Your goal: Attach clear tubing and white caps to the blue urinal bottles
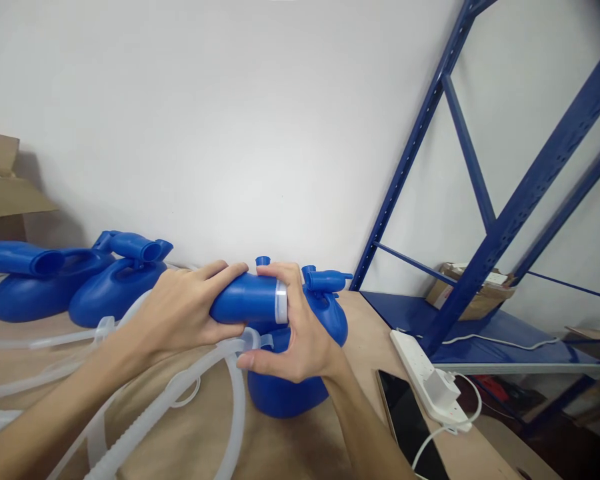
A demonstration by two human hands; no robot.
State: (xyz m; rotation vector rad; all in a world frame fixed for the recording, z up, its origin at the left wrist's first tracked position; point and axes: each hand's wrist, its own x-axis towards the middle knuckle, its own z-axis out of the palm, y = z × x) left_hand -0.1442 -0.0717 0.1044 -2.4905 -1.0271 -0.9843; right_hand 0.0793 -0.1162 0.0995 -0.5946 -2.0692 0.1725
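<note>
Fingers wrapped round it, my left hand (187,307) grips the left side of a blue neck (247,298), which lies level above a blue container (285,390). A whitish translucent ring (281,301) sits on the neck's right end. My right hand (300,327) curves over that end, its fingertips at the ring and its thumb lower, near a translucent tube (237,400). A small blue cap (263,261) shows just behind the neck. Part of the container is hidden by my hands.
More blue containers stand at the left (35,297) and behind my right hand (333,317). Several translucent tubes cross the table (195,433). At the right lie a phone (405,417) and a power strip (415,363), beside a blue metal rack (430,280). A cardboard box (10,200) is at far left.
</note>
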